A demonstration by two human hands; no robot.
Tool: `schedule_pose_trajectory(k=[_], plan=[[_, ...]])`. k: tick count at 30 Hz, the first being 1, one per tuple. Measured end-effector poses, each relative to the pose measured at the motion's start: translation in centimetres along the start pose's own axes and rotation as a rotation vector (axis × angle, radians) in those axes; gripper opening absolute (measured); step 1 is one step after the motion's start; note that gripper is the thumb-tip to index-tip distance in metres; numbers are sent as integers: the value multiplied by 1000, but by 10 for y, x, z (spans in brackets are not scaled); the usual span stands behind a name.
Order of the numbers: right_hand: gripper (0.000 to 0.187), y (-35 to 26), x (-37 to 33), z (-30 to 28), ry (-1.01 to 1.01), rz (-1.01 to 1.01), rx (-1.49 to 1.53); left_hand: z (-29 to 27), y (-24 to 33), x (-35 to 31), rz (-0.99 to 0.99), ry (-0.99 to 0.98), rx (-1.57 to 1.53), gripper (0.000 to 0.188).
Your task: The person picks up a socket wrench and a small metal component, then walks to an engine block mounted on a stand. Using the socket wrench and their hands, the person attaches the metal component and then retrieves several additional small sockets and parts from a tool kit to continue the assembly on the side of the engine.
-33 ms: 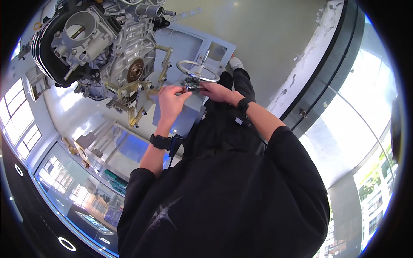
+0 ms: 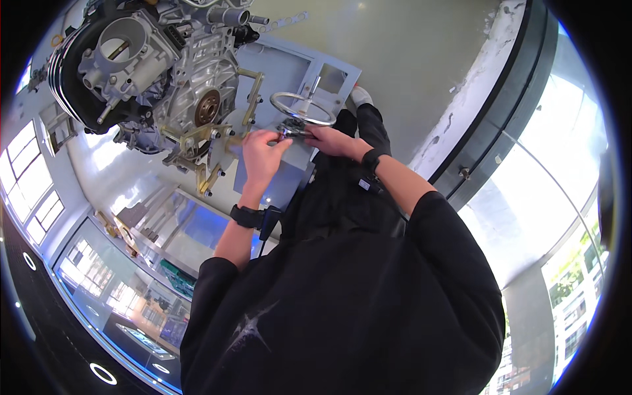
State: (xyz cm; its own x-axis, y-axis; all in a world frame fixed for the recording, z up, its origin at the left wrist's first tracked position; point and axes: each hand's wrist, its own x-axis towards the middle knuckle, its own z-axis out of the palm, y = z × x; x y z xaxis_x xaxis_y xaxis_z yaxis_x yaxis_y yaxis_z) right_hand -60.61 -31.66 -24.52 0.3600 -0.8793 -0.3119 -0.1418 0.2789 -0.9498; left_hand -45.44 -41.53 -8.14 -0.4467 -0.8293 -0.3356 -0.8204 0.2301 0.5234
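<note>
My left hand [image 2: 261,157] is closed, with thumb and fingers pinched at one end of a small chrome tool [image 2: 290,130] that resembles a ratchet wrench. From the other side, my right hand [image 2: 333,141] grips the same tool by its handle end. Fingers cover parts of it, and its exact shape is too small to make out. Just beyond the hands is a round chrome handwheel [image 2: 302,108]. To the left of them, a large engine [image 2: 191,72] is mounted on a brass-coloured bracket frame [image 2: 191,141].
A grey-blue stand base [image 2: 283,60] lies below the engine. A metal bench [image 2: 187,217] stands to the left, with a glass case [image 2: 105,276] nearer me. On the right runs a dark window frame [image 2: 490,125] along a white sill. My legs [image 2: 372,128] are close to the stand.
</note>
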Motion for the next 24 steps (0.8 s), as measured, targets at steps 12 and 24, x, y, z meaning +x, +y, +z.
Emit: schedule_pose_trajectory(k=[12, 24], plan=[[28, -133, -92, -43, 109, 135, -271, 20, -5, -13, 151, 222, 111, 18], [27, -63, -72, -38, 167, -52, -292, 8, -18, 18, -160, -301, 233, 28]])
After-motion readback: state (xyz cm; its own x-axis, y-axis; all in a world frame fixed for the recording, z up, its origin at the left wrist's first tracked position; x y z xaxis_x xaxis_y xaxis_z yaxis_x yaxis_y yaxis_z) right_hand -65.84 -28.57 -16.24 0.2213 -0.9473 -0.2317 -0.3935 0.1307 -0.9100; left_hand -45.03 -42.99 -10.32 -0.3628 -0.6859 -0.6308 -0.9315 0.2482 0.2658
